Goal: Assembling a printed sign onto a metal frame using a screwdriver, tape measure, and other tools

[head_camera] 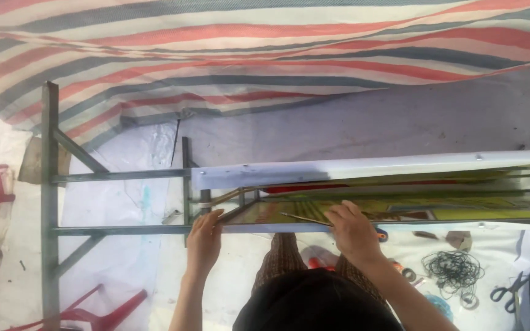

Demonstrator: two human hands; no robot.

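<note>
Both hands (204,238) (352,230) rest on, perhaps grip, the frame (400,184).

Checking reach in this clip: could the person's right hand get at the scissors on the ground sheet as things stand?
Probably yes. The right hand rests on the framed panel, and the scissors lie on the ground sheet lower right, with nothing visibly between; it would mean bending down.

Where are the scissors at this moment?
In the head view, the scissors lie on the white ground sheet at the lower right, just right of the black wire coil.
</note>
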